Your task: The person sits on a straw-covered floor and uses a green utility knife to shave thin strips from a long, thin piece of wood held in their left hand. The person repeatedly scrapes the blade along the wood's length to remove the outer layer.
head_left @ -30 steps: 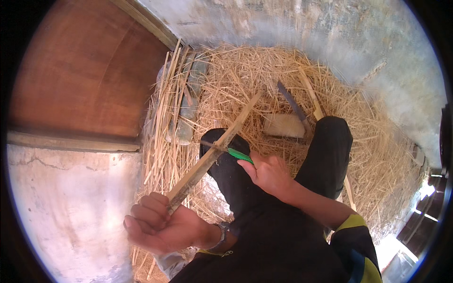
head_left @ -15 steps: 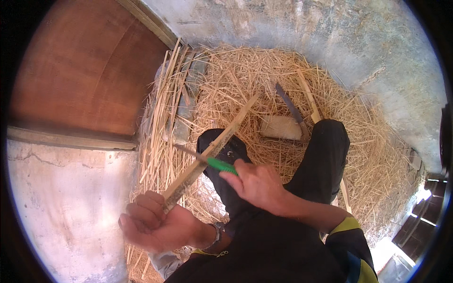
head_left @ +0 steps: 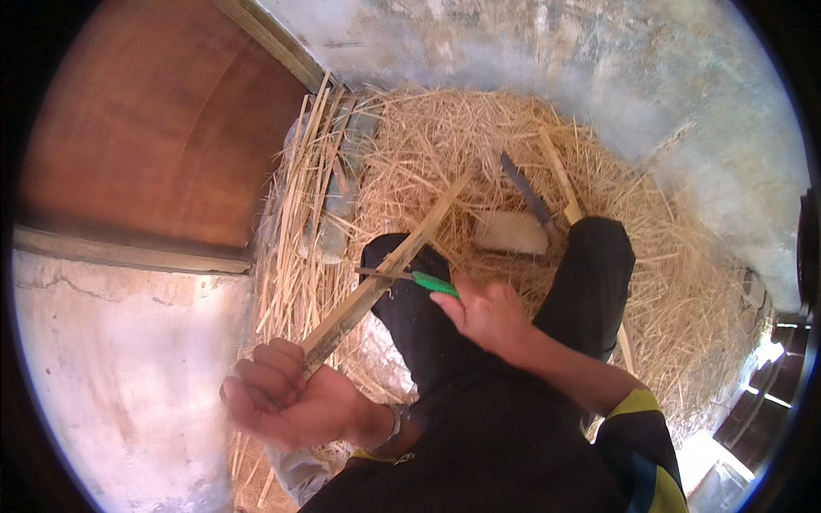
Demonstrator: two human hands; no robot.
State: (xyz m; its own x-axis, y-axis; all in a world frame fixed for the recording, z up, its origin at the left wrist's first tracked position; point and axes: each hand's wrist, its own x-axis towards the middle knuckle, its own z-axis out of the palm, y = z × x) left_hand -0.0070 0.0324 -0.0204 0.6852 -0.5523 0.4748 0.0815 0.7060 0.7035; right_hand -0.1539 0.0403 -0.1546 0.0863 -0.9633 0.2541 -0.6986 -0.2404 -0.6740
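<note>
My left hand point(head_left: 291, 398) is closed around the lower end of a long, flat wooden strip point(head_left: 351, 312). The strip slants up and away to the right, passing over my left knee. Its lower part has dark patches, and the far part is pale. My right hand point(head_left: 492, 318) grips the green handle of a knife point(head_left: 434, 284), thumb along the handle. The knife's narrow blade points left and crosses the strip near the knee, touching it or just over it; I cannot tell which.
Straw point(head_left: 419, 128) covers the ground. A pale stone block point(head_left: 510, 232) lies between my knees, beside a dark long blade point(head_left: 524, 188). Another wooden piece point(head_left: 560, 175) rests farther right. Thin split strips point(head_left: 295, 205) are heaped at left. Walls point(head_left: 556, 51) and a brown panel point(head_left: 145, 128) enclose the corner.
My right hand has moved the knife up and to the right along the strip, away from my left hand. My left hand and the strip have hardly shifted.
</note>
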